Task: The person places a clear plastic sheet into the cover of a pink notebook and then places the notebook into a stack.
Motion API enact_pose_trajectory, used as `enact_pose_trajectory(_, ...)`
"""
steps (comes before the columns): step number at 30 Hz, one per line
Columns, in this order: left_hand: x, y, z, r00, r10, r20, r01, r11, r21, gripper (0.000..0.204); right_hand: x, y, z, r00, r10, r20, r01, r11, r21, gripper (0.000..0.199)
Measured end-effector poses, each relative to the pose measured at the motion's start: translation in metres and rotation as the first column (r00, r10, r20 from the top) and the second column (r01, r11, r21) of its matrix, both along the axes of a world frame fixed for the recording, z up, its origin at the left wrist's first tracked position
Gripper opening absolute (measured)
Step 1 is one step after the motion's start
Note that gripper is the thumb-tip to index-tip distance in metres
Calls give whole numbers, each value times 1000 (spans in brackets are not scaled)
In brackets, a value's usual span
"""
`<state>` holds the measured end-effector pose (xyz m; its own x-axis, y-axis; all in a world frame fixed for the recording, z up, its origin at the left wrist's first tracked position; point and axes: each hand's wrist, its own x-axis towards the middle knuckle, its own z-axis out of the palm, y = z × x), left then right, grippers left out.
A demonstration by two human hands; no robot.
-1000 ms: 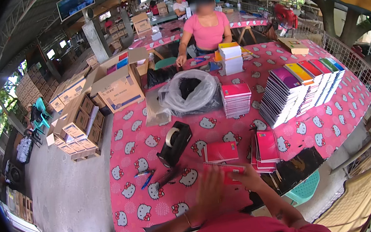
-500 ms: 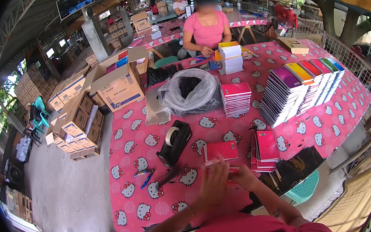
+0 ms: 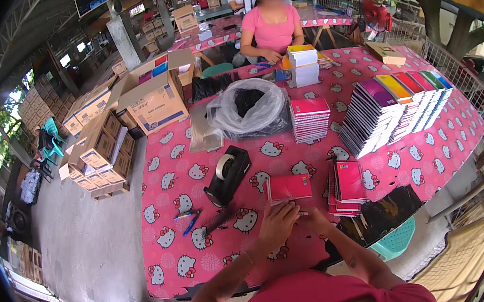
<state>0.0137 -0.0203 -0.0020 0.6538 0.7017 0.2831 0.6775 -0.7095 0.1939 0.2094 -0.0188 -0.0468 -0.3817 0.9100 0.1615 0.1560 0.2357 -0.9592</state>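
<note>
A pink-red notebook point(image 3: 289, 187) lies flat on the pink patterned tablecloth point(image 3: 184, 176) just in front of me. My left hand point(image 3: 277, 226) rests with its fingers on the notebook's near edge. My right hand point(image 3: 315, 219) sits close beside it, fingers bent around a small thin object I cannot make out. A black tape dispenser point(image 3: 228, 175) stands to the left of the notebook. A stack of pink notebooks point(image 3: 346, 186) lies just to the right.
Pens point(image 3: 189, 219) lie at the left. A clear bag of dark items point(image 3: 249, 109), a notebook pile point(image 3: 310, 119) and rows of coloured notebooks point(image 3: 397, 106) fill the far side. A person in pink point(image 3: 271, 25) sits opposite. Cardboard boxes point(image 3: 151, 99) stand on the left; black bags point(image 3: 389, 210) lie near the right edge.
The notebook has gone from being lifted in my hands to lying flat on the cloth. Both hands have drawn back to its near edge.
</note>
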Motion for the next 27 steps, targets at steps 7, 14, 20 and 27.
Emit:
enact_pose_trajectory(7, 9, -32, -2, 997, 40, 70, -50, 987, 151, 53, -3, -6, -9, 996, -91, -17, 88, 987, -133, 29)
enact_pose_trajectory(14, 4, 0, 9, 987, 64, 148, -73, 996, 58, 39, -6, 2, -13, 999, -43, 3, 43, 995, -91, 36)
enact_pose_trajectory(20, 11, 6, 6, 944, -30, 329, 6, 997, 74, 25, 0, -2, -3, 985, -129, 115, 133, 991, -26, 36)
enact_pose_trajectory(27, 12, 8, 1, 952, -45, 304, 20, 996, 83, 22, 17, -21, 29, 966, -257, -40, 258, 966, 27, 41)
